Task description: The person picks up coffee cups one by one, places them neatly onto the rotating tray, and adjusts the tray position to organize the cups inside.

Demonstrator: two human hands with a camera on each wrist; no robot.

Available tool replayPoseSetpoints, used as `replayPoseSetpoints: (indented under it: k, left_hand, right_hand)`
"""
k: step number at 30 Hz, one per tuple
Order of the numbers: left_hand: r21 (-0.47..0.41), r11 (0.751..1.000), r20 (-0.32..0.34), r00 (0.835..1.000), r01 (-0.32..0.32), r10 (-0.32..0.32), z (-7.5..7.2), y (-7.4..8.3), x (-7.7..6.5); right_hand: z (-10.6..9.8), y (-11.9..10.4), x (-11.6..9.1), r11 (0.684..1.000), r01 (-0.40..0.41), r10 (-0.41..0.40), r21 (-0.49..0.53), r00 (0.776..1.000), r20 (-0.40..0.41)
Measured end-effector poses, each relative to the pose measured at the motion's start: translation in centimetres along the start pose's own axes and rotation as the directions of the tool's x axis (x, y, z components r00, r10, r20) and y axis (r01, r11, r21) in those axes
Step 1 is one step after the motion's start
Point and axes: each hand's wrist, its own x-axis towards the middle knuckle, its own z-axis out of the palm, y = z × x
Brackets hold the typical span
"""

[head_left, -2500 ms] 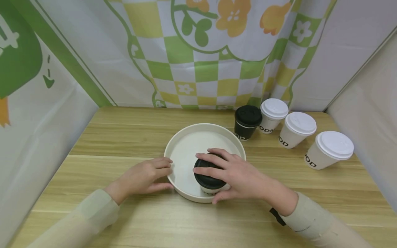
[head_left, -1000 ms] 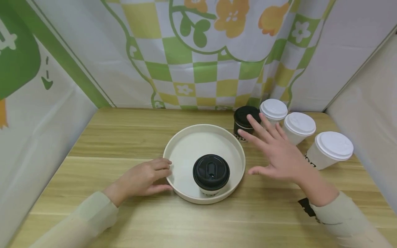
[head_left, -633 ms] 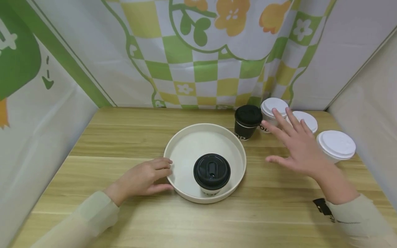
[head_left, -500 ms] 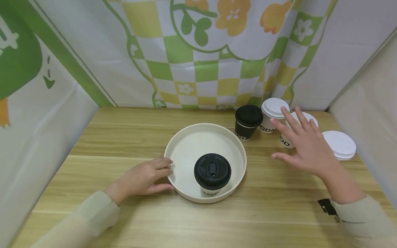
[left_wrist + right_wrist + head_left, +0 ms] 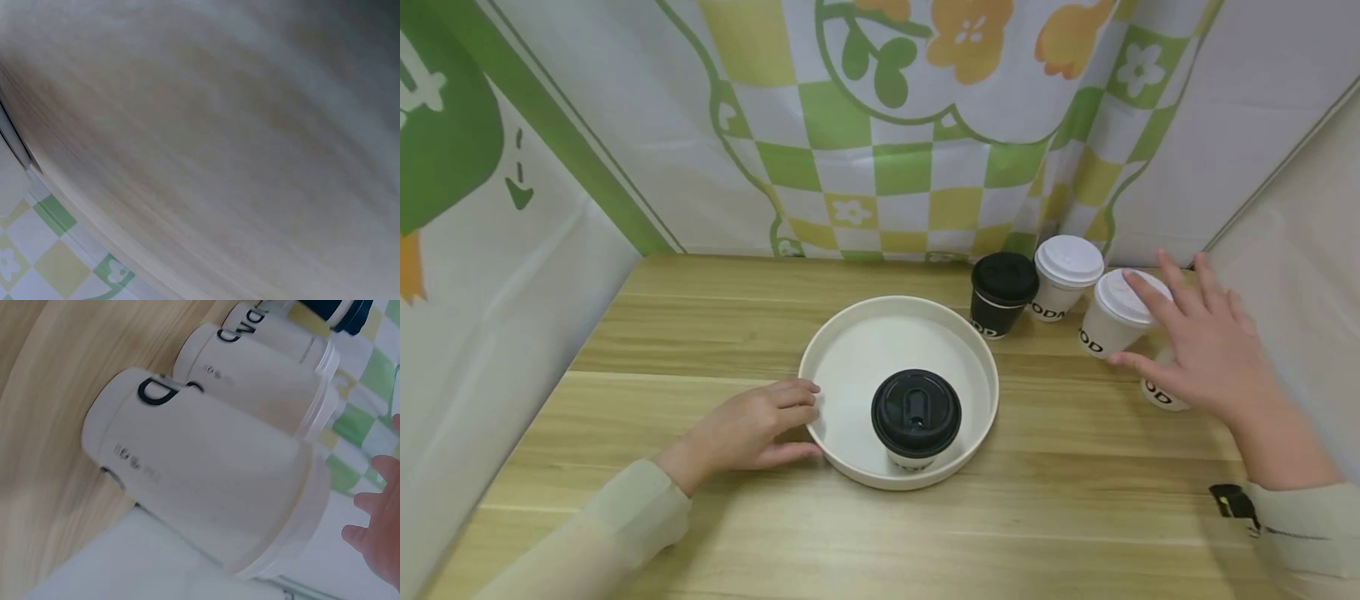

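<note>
White and lid-up, long axis vertical, the rightmost cup (image 5: 206, 469) stands right of the tray (image 5: 850, 358), beside the outspread right grip (image 5: 1213, 354); the left grip (image 5: 756, 427) holds the tray's rim.

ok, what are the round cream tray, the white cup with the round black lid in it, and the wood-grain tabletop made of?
Round cream tray: probably matte plastic; even colour, smooth moulded-looking rim.
Round black lid: likely satin plastic; soft highlights, moulded ridges.
White cup: perhaps matte paper; dull printed wall, mostly hidden.
Wood-grain tabletop: wood or laminate, satin; streaked grain, soft sheen.
</note>
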Motion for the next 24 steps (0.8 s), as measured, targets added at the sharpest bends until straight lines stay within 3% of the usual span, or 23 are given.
replayPoseSetpoints:
  k: [10,24]
  left_hand:
    - [0.009,1.0,0.003,1.0,0.0,0.0,-0.2,0.1,0.1]
    - [0.001,1.0,-0.004,1.0,0.007,-0.007,-0.2,0.2,0.0]
  right_hand:
    - [0.5,2.6,-0.8,0.994,-0.109,0.109,0.006,0.994,-0.007]
    - [1.4,4.4,-1.7,0.985,-0.168,0.167,0.029,0.986,0.01]
